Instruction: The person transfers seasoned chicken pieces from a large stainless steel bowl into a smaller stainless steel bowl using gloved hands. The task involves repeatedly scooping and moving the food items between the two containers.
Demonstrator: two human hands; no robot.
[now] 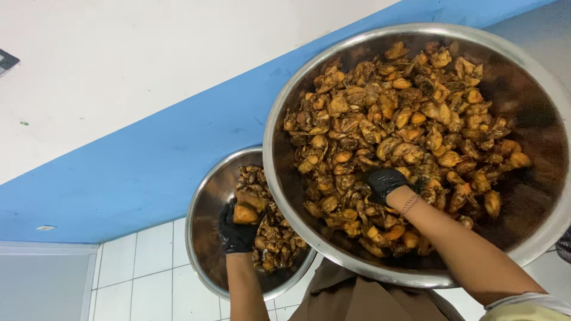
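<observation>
My left hand (236, 232), in a black glove, holds a browned piece of cooked meat (245, 213) over the smaller steel bowl (206, 214). That bowl holds a heap of dark meat pieces (275, 238). My right hand (385, 182), also black-gloved with a thin bracelet at the wrist, is buried in the pile of golden-brown meat pieces (392, 113) that fills the large steel bowl (535, 113). Its fingers curl down around pieces near the middle of the pile. The large bowl overlaps the right edge of the small one.
A brown garment (357, 300) shows below, between my arms. Behind the bowls runs a blue band (148, 160) with a white surface (119, 59) above it. White tiles (143, 273) lie at the lower left.
</observation>
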